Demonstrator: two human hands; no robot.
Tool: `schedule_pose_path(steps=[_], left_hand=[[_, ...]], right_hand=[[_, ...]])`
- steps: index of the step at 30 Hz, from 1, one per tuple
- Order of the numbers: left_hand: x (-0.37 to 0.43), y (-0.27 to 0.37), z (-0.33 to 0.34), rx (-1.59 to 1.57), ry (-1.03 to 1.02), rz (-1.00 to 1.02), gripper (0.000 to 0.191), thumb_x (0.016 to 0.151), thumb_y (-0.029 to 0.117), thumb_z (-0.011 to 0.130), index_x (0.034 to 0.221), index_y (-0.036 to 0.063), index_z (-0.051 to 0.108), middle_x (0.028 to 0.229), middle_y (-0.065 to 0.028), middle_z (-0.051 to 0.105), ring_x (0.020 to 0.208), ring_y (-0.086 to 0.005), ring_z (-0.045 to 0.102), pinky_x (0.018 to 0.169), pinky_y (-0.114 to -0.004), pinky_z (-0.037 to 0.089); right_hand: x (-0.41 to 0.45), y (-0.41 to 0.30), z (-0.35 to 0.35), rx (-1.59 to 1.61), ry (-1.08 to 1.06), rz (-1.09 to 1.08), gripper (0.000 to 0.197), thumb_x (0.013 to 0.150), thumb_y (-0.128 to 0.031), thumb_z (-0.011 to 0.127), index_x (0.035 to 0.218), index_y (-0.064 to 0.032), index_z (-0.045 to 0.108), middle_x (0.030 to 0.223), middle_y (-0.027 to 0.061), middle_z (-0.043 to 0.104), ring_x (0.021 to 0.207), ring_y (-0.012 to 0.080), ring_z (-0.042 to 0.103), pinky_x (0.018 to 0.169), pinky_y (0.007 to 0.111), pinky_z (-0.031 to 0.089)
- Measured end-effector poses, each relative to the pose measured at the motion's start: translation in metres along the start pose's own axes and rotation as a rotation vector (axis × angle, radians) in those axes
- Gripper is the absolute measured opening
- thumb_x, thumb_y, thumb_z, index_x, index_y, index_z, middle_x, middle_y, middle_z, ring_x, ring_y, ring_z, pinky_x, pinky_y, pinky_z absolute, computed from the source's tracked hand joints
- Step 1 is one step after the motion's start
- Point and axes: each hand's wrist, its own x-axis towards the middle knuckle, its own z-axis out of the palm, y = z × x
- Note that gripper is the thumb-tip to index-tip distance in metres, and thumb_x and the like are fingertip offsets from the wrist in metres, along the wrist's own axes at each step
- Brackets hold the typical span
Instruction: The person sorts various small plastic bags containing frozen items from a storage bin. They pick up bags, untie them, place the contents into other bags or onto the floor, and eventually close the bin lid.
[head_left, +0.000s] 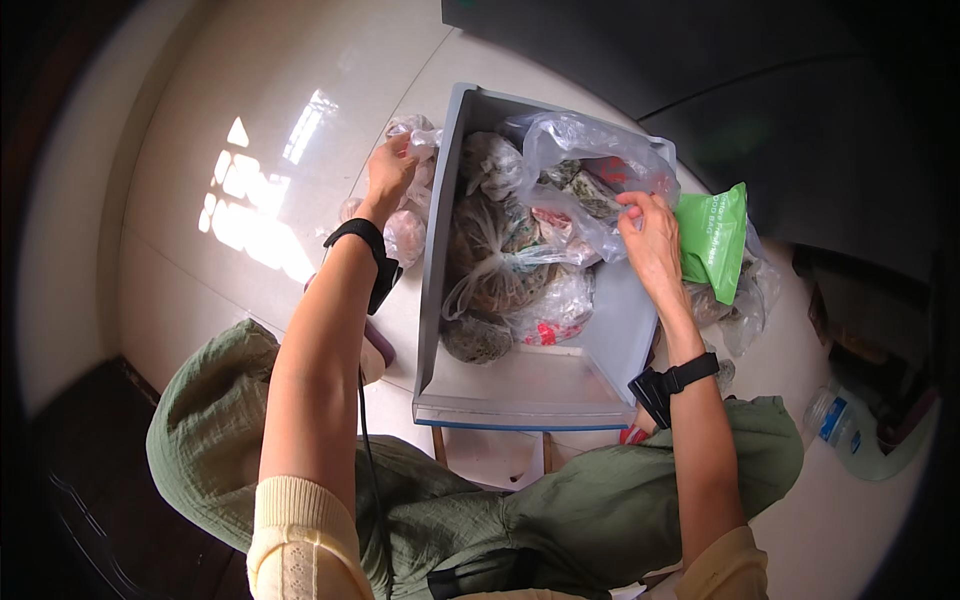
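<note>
A grey drawer bin (433, 247) with a clear front panel (517, 414) sits on the floor before me. My left hand (393, 171) is outside its left wall, fingers closed on the plastic of a small bag (427, 138) among several bagged pieces. My right hand (649, 238) is over the bin's right side, fingers curled beside a large translucent bag (559, 142); whether it pinches the bag's edge is hidden. Wrapped frozen food (592, 193) shows in that bag's mouth. A knotted bag (499, 262) and a dark round bundle (476, 339) lie in the bin.
Right of the bin, a green food-bag packet (712, 240) rests against more clear bags (742, 307). A clear plastic bottle (829, 416) lies farther right. Dark cabinet-like panels (750, 112) stand at the back right. A black cable (369, 450) hangs by my left arm.
</note>
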Motion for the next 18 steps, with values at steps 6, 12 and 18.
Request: schedule_pose_path(steps=[6,12,18], left_hand=[[-0.011,0.022,-0.007,0.186,0.064,0.071,0.046,0.076,0.005,0.053,0.122,-0.0011,0.057,0.118,-0.0203,0.061,0.106,-0.0306,0.061,0.092,-0.034,0.047],[-0.056,0.113,-0.007,0.103,0.386,0.301,0.023,0.081,0.002,0.053,0.101,0.0003,0.064,0.090,-0.0094,0.067,0.076,-0.0163,0.062,0.072,-0.029,0.050],[-0.117,0.160,0.025,-0.050,-0.170,0.232,0.015,0.079,0.008,0.053,0.082,-0.0019,0.064,0.063,-0.0036,0.059,0.057,-0.0103,0.054,0.056,-0.025,0.045]], right_hand=[[-0.004,0.003,-0.006,0.035,0.007,-0.053,0.024,0.077,-0.001,0.055,0.099,-0.0050,0.064,0.092,0.0141,0.062,0.088,0.0304,0.060,0.079,0.040,0.048],[-0.014,-0.007,-0.025,0.085,0.004,-0.096,0.024,0.078,0.004,0.052,0.095,-0.0054,0.065,0.091,0.0137,0.062,0.089,0.0306,0.061,0.078,0.040,0.048],[-0.012,-0.026,-0.054,0.389,0.297,-0.035,0.020,0.081,0.006,0.055,0.093,-0.0045,0.068,0.087,0.0079,0.061,0.079,0.0182,0.064,0.072,0.029,0.049]])
